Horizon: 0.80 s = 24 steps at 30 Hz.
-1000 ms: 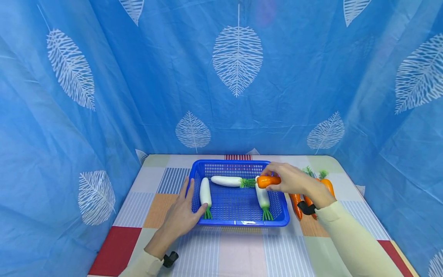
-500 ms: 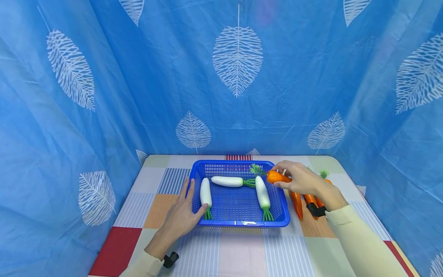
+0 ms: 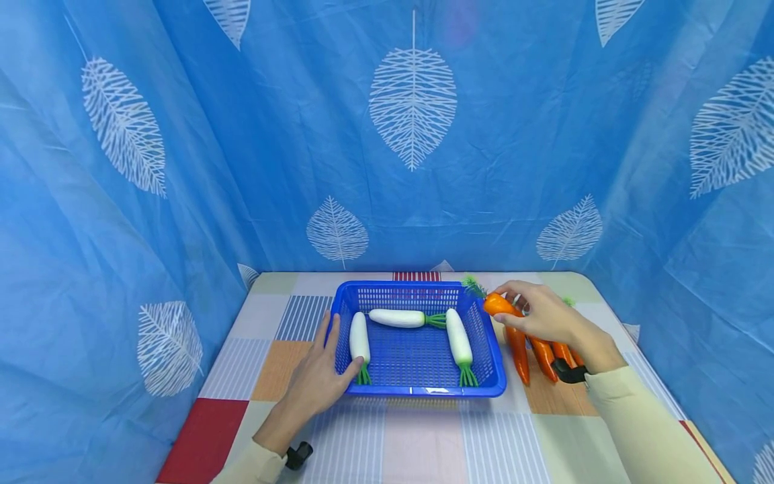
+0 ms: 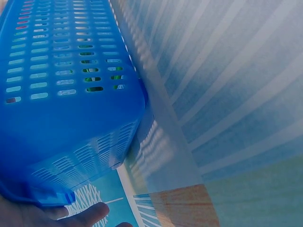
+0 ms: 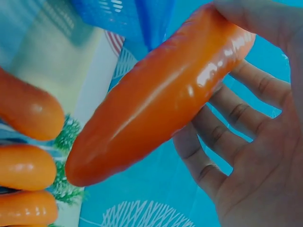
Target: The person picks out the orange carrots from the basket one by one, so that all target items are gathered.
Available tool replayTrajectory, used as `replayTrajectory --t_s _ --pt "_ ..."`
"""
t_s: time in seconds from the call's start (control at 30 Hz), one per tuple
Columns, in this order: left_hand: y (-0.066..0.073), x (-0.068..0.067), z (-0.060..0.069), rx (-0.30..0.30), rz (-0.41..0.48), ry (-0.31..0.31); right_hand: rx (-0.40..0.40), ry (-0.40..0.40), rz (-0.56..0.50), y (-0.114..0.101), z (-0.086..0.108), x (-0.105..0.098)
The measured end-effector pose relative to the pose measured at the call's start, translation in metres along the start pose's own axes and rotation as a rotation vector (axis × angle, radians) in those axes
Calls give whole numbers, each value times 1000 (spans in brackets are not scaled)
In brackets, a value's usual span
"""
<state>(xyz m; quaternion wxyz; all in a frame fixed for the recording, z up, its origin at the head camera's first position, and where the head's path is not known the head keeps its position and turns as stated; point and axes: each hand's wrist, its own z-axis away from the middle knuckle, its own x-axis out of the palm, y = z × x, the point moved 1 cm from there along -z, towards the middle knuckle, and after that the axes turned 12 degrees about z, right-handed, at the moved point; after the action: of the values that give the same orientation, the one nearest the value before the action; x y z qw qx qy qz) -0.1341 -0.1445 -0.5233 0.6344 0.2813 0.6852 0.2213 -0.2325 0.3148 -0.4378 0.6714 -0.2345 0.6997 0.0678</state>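
Note:
My right hand [image 3: 541, 312] pinches an orange carrot [image 3: 500, 305] by its thick end, just outside the basket's right rim; its leafy green top points toward the far left. In the right wrist view the held carrot [image 5: 151, 104] fills the middle, thumb on one side and fingers on the other. My left hand [image 3: 320, 376] rests on the near left corner of the blue plastic basket [image 3: 417, 390], its fingers extended along the left rim and the thumb over the front. Three white radishes with green stems lie inside: left [image 3: 359, 339], back [image 3: 396, 318] and right [image 3: 459, 339].
Several carrots [image 3: 542, 356] lie on the table right of the basket, partly hidden by my right hand and wrist. In the right wrist view, carrots [image 5: 28, 165] lie side by side. A checked cloth [image 3: 423, 444] covers the table; blue leaf-print curtains [image 3: 411, 222] hang behind and beside it.
My right hand has moved right with the carrot, from above the basket's right radish to outside the right rim. The left hand, basket and radishes have stayed put.

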Motion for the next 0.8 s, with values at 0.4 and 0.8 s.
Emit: replayTrajectory --t_s 0.4,0.8 --pt "-1 1 1 -10 9 -11 44 71 -43 26 13 8" --pt "-2 3 1 -10 12 -6 146 110 -45 57 27 13"
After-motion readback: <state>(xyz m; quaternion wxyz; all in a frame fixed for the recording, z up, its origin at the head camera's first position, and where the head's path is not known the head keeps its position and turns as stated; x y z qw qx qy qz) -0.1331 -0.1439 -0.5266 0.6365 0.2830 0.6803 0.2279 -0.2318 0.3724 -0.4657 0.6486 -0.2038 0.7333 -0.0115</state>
